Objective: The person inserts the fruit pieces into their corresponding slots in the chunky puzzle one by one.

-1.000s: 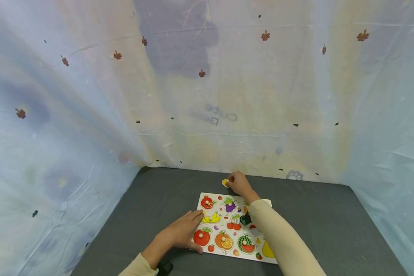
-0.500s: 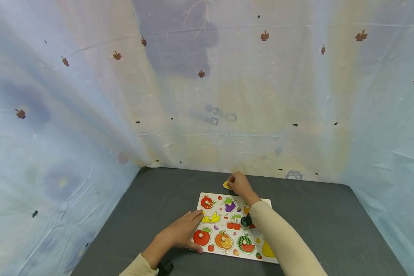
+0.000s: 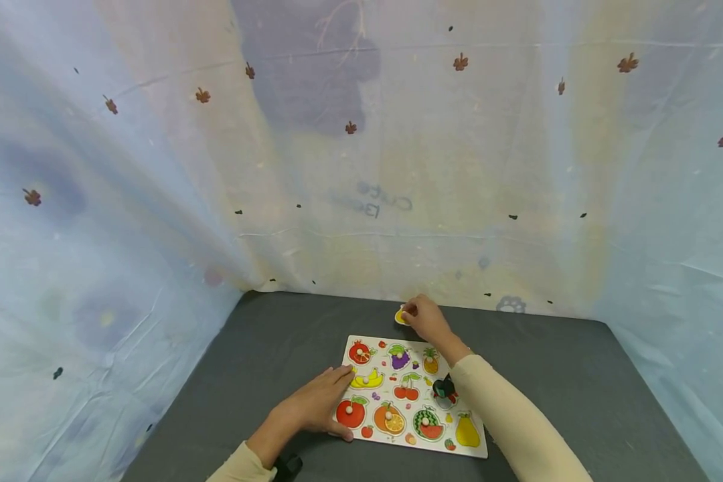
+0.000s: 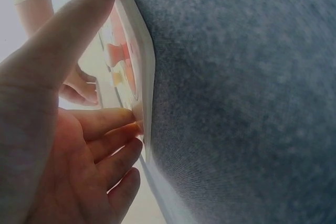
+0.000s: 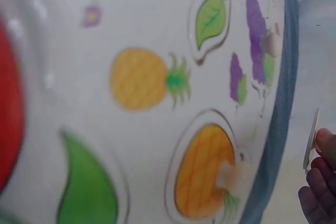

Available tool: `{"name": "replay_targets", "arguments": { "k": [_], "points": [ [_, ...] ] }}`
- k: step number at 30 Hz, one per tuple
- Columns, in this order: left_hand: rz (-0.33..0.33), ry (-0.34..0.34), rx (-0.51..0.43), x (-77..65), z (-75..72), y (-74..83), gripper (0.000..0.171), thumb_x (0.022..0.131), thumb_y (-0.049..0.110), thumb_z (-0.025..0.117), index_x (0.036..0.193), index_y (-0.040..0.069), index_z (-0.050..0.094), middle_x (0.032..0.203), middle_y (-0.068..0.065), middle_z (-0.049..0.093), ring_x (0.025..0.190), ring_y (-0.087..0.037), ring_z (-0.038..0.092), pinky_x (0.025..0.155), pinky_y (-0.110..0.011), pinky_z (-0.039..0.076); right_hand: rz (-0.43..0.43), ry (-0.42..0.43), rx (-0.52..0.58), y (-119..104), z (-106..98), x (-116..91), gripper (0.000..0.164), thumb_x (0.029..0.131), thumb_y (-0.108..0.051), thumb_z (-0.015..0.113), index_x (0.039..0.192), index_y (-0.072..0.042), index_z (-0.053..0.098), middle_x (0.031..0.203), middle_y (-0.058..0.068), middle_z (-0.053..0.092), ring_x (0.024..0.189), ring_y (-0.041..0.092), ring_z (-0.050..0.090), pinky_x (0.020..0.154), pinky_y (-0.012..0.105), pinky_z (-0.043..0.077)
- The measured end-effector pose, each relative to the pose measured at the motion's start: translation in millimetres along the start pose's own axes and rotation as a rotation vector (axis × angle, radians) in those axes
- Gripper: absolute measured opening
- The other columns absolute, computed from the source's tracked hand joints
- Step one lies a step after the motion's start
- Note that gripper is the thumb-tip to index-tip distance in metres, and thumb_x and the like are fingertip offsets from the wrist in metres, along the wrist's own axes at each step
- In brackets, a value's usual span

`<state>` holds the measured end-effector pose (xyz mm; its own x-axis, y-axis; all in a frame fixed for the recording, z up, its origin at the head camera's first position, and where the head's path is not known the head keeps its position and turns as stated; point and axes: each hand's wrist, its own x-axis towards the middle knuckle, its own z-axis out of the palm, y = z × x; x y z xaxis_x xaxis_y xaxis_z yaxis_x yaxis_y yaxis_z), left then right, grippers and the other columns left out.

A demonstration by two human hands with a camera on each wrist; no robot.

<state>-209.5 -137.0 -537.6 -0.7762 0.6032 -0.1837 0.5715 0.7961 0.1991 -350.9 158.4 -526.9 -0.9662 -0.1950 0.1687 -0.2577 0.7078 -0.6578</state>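
Observation:
Beyond the far edge of the white fruit peg board [image 3: 478,450], my right hand [image 3: 428,319] pinches a yellow puzzle piece [image 3: 400,316] with a pale rim. Its fingers cover part of the piece, and I cannot tell which fruit it is. In the right wrist view the piece [image 5: 311,142] shows edge-on as a thin slab between thumb and fingers. My left hand [image 3: 319,402] lies at the board's left side, fingers fairly straight against it and thumb by the near corner. In the left wrist view its fingertips touch the board's edge [image 4: 149,72].
Knobbed fruit pieces sit in the board, among them a pear [image 3: 468,432], a pineapple [image 3: 430,362] and an apple [image 3: 351,414]. Dark grey cloth [image 3: 548,388] covers the table. A pale patterned sheet [image 3: 313,254] hangs behind and at the sides.
My right hand has shifted slightly right and away with the yellow piece; its forearm has moved right, uncovering the pineapple and pear. The left hand stays at the board.

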Motion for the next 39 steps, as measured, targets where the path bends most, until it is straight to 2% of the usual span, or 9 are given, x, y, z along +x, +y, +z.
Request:
{"name": "replay_targets", "arguments": {
  "k": [11, 18, 29, 39],
  "points": [
    [-0.005, 0.000, -0.001, -0.3, 0.0, 0.7, 0.121, 0.075, 0.073, 0.087, 0.163, 0.003, 0.040, 0.169, -0.013, 0.039, 0.158, -0.028, 0.035, 0.129, -0.046, 0.026, -0.116, 0.039, -0.007, 1.0, -26.9, -26.0, 0.014, 0.103, -0.018, 0.075, 0.113, -0.008, 0.076, 0.111, 0.006, 0.066, 0.099, 0.024, 0.066, 0.091, 0.050, 0.057],
    [0.001, 0.004, 0.009, -0.8, 0.0, 0.6, 0.120, 0.075, 0.072, 0.088, 0.162, 0.003, 0.041, 0.169, -0.014, 0.039, 0.158, -0.028, 0.035, 0.129, -0.046, 0.027, -0.182, 0.059, -0.020, 5.4, -40.9, -48.0, 0.010, 0.101, -0.016, 0.078, 0.109, -0.010, 0.077, 0.106, 0.002, 0.066, 0.097, 0.022, 0.067, 0.089, 0.048, 0.058],
    [0.004, 0.000, 0.011, -0.2, -0.1, 0.9, 0.120, 0.076, 0.072, 0.087, 0.162, 0.003, 0.041, 0.169, -0.014, 0.039, 0.158, -0.028, 0.034, 0.129, -0.046, 0.028, -0.225, 0.086, -0.051, 11.6, -52.5, -90.5, 0.008, 0.098, -0.017, 0.081, 0.105, -0.016, 0.078, 0.105, -0.005, 0.066, 0.097, 0.016, 0.066, 0.091, 0.046, 0.059],
    [0.001, -0.002, -0.025, 0.2, 0.9, -0.6, 0.121, 0.076, 0.071, 0.088, 0.163, 0.002, 0.040, 0.170, -0.014, 0.036, 0.159, -0.030, 0.034, 0.129, -0.047, 0.027, -0.246, 0.112, -0.091, 14.2, -59.2, -122.7, 0.008, 0.096, -0.014, 0.083, 0.103, -0.014, 0.079, 0.102, -0.004, 0.066, 0.095, 0.023, 0.066, 0.087, 0.048, 0.058]
  ]
}}
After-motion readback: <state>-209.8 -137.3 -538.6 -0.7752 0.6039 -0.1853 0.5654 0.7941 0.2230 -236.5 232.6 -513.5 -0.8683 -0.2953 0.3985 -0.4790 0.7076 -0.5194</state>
